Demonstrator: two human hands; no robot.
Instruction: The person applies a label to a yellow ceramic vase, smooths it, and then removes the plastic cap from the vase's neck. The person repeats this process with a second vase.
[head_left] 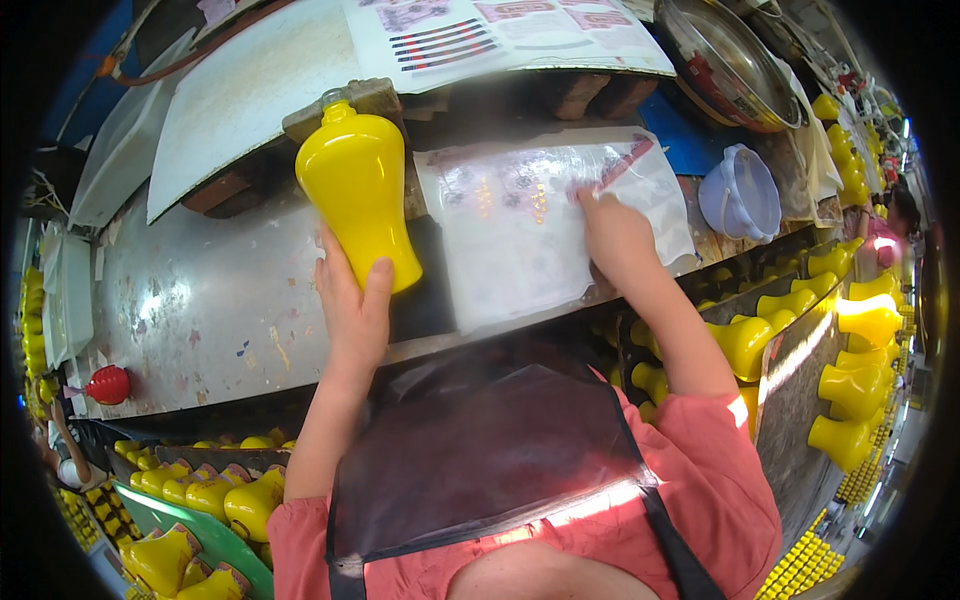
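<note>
My left hand [352,300] is wrapped round the lower end of a glossy yellow vase-shaped bottle [355,170]. The bottle leans away from me, its narrow neck resting by a brown block [378,100]. Over a wet-looking whitish sheet [510,270] on the bench, my right hand [615,235] has its fingertips pinched at the near end of a thin dark red strip [628,162]. Small gold marks [540,203] and faint purple prints show on that sheet, left of my right fingers.
A pale blue bucket [740,195] and a metal basin [730,60] stand at the right. Printed sheets [500,30] lie on a raised board at the back. Racks of yellow bottles [865,320] flank me on both sides. A red pot [107,385] sits at the bench's left end.
</note>
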